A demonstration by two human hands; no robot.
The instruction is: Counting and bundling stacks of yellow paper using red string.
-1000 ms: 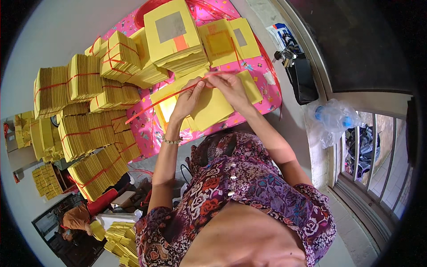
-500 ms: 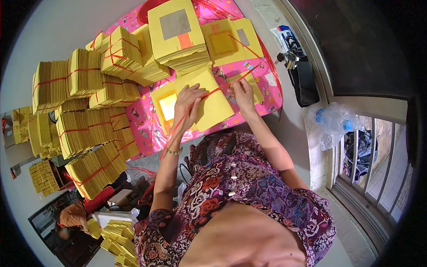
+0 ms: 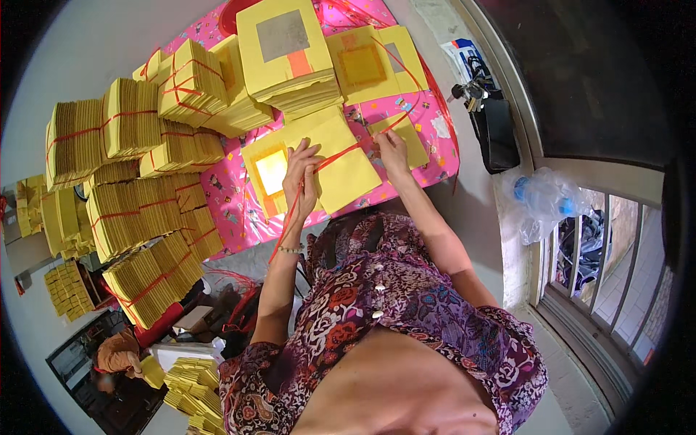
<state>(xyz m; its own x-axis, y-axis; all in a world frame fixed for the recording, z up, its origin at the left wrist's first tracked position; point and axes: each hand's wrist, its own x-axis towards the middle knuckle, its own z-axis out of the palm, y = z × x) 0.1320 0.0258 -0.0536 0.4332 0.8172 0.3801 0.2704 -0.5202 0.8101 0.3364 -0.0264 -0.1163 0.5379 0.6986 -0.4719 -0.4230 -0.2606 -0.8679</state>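
Note:
A pack of yellow paper sheets (image 3: 349, 172) lies on the near part of the table, with a red strip (image 3: 339, 154) across its top. Fingers bent, my left hand (image 3: 300, 177) rests at the pack's left part and holds the strip. A tail of the strip hangs along my left forearm. At the pack's right edge my right hand (image 3: 392, 154) pinches the strip, whose other end curves away toward the far right. Beneath my right hand lies a smaller yellow sheet (image 3: 409, 138). Left of the pack a sheet with a shiny foil square (image 3: 272, 172) shows partly.
Tied yellow paper bundles (image 3: 130, 119) are piled at the left. A tall yellow stack (image 3: 286, 61) stands at the table's far side. Keys (image 3: 473, 93) and a black case (image 3: 498, 134) lie on the right ledge. Another person (image 3: 116, 355) is at the lower left.
The strip's far end, short and straight before, now curves farther up over the sheets at the far right. My left fingers have drawn closer together on the strip. The right hand moved slightly left.

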